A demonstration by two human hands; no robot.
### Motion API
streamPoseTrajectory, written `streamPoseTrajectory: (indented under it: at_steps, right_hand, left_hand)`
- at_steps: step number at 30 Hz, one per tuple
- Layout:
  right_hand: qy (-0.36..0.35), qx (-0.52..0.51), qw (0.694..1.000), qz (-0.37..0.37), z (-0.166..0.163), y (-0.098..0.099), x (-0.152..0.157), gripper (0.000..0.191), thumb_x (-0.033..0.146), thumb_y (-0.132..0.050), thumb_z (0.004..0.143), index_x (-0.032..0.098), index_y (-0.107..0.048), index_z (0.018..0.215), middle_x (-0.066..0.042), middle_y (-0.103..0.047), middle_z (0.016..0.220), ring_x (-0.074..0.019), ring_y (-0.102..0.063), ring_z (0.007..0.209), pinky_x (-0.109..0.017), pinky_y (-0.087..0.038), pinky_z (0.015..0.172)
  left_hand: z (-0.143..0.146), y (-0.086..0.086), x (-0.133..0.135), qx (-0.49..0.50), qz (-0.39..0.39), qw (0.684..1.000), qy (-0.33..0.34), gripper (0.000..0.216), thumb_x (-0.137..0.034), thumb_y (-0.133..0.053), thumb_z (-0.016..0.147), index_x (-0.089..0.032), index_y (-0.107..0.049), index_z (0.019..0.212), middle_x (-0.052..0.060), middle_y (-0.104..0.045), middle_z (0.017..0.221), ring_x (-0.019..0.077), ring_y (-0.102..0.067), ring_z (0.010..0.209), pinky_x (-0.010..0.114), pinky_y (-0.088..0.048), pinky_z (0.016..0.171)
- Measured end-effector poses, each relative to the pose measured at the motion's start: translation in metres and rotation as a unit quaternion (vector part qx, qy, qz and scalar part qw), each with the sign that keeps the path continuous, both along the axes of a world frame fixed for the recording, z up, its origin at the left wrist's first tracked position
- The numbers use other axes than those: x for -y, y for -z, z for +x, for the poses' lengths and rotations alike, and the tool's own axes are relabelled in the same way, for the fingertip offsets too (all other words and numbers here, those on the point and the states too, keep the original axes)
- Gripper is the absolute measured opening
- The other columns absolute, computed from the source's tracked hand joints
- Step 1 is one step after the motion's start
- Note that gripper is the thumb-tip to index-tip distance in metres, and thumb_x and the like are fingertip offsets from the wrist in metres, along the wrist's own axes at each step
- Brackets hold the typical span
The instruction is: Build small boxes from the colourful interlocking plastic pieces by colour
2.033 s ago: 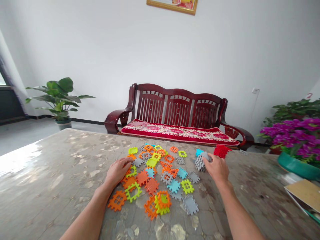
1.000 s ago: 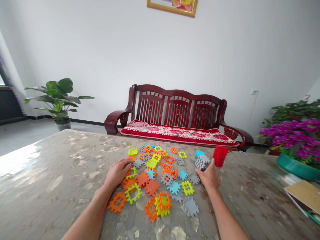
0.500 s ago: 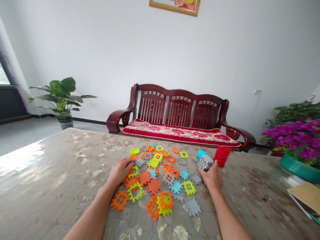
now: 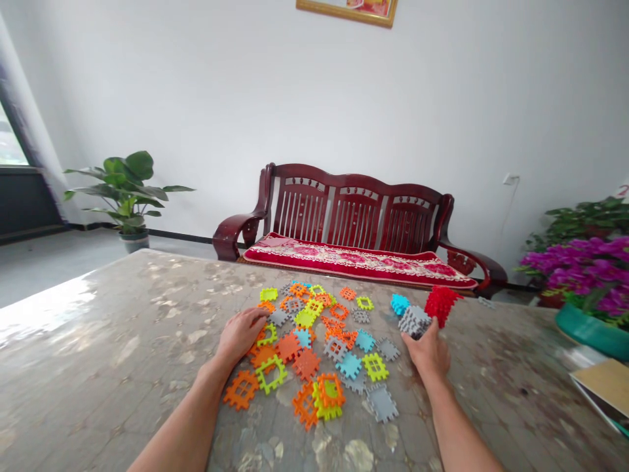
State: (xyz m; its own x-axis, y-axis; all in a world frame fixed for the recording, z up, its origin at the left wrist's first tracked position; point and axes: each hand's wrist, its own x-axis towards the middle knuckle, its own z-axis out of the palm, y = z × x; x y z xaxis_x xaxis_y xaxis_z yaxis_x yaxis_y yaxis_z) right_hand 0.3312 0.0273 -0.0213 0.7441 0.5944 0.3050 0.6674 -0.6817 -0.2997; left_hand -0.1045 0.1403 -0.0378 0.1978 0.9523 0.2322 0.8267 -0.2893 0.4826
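Interlocking plastic tiles with notched edges lie in a loose spread on the table, among them an orange window tile, a lime frame tile and a blue tile. At the spread's left edge my left hand rests palm down, fingers stretched over orange tiles and gripping nothing visible. My right hand is closed around a stack of grey tiles, thumb on the near side; its other fingers are partly hidden. Just behind that hand stands a red tile stack. A small blue tile stack sits behind the grey one.
The patterned table cover extends to both sides. At the right are a notebook and purple flowers in a teal pot. A lone grey tile lies near the far edge. Beyond stands a wooden bench.
My right hand has shifted the grey stack slightly right, closer to the red stack. My left hand stays at the left of the spread. The whole view has moved a little.
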Motion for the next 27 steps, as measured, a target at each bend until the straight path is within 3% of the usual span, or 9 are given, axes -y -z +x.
streamPoseTrajectory:
  at_steps: [18, 27]
  right_hand:
    - [-0.038, 0.015, 0.999, 0.002, -0.002, 0.0, -0.004, 0.087, 0.051, -0.057, 0.079, 0.01, -0.022, 0.147, -0.019, -0.067, 0.115, -0.0349, -0.064, 0.104, -0.042, -0.049, 0.084]
    - [-0.052, -0.031, 0.998, 0.017, -0.002, 0.004, -0.002, 0.094, 0.05, -0.062, 0.077, 0.006, -0.018, 0.148, -0.024, -0.063, 0.12, -0.0374, -0.061, 0.108, -0.046, -0.046, 0.089]
  left_hand:
    - [0.001, -0.001, 0.001, -0.005, 0.011, 1.0, -0.003, 0.038, -0.037, -0.039, 0.087, -0.029, -0.071, 0.105, -0.001, -0.07, 0.119, 0.0189, -0.063, 0.111, 0.029, -0.043, 0.099]
    - [0.001, -0.003, 0.002, -0.009, 0.011, 1.0, -0.007, 0.038, -0.037, -0.039, 0.087, -0.03, -0.071, 0.104, -0.002, -0.07, 0.119, 0.0186, -0.063, 0.11, 0.028, -0.044, 0.098]
